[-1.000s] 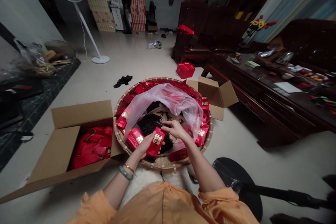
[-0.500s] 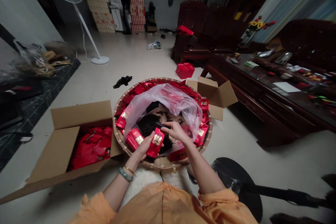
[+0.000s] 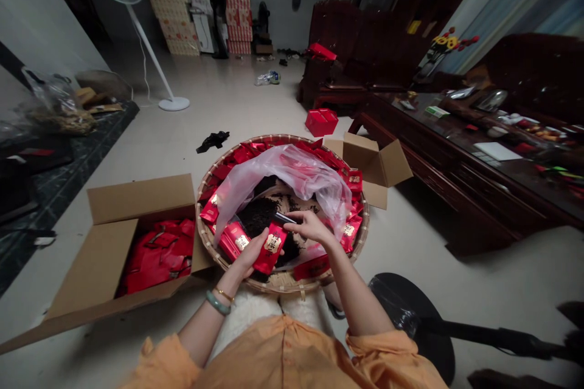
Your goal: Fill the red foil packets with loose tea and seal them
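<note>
My left hand (image 3: 249,255) is closed around a small red packet (image 3: 271,247) with a gold label, held upright over a round woven basket tray (image 3: 210,179). My right hand (image 3: 311,226) pinches a thin dark scoop-like tool (image 3: 283,217) just above the packet's top. Under both hands lies a heap of dark loose tea (image 3: 258,216) on a clear plastic bag (image 3: 296,176). Several more red packets (image 3: 235,239) ring the heap inside the tray.
An open cardboard box (image 3: 137,200) holding red packaging sits on the floor to the left. A smaller open box (image 3: 374,164) stands behind the tray on the right. A dark round stool (image 3: 404,304), a long wooden table (image 3: 456,152) and a standing fan (image 3: 173,103) surround the spot.
My right hand with the dark tool has shifted slightly right and up from the packet's mouth. My left hand and the packet have hardly moved.
</note>
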Demonstrator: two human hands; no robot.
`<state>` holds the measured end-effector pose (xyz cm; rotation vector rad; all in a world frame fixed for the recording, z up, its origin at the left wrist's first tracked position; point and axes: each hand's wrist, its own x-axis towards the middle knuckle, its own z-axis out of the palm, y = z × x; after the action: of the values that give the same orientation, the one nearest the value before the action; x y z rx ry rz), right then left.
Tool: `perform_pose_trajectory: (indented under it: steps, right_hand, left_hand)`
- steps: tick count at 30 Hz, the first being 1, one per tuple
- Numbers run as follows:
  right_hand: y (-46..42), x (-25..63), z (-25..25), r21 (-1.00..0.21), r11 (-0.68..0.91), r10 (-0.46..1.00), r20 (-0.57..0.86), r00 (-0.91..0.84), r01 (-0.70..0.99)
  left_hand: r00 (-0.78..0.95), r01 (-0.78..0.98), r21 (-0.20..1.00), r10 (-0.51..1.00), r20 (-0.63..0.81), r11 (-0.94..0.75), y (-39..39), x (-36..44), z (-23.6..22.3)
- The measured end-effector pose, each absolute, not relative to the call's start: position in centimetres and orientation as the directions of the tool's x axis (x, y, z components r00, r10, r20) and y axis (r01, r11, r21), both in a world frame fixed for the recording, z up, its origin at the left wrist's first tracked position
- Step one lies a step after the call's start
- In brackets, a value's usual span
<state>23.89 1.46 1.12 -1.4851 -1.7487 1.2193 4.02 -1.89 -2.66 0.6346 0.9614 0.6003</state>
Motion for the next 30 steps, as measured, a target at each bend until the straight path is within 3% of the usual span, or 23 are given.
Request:
perform_pose_trajectory:
  steps: [5,10,19,30]
  right_hand:
    - [1.4,23.0,0.8,-0.870,0.069,0.943,-0.103,-0.316,0.488]
    - [1.4,22.8,0.8,-0.870,0.103,0.931,-0.086,-0.355,0.482]
    - [0.8,22.5,1.0,-0.863,0.115,0.921,-0.093,-0.377,0.492]
    - [0.7,22.1,0.6,-0.851,0.097,0.926,-0.113,-0.360,0.516]
  left_hand:
    - [0.472,-0.177,0.711,0.693,-0.545,0.680,-2.0,3.9,-2.6]
    - [0.373,-0.352,0.802,0.858,-0.354,0.483,-0.6,4.1,-1.6]
    - [0.264,-0.232,0.910,0.923,-0.281,0.344,1.0,5.1,-1.6]
    - [0.205,-0.217,0.933,0.948,-0.244,0.287,0.8,5.1,-2.0]
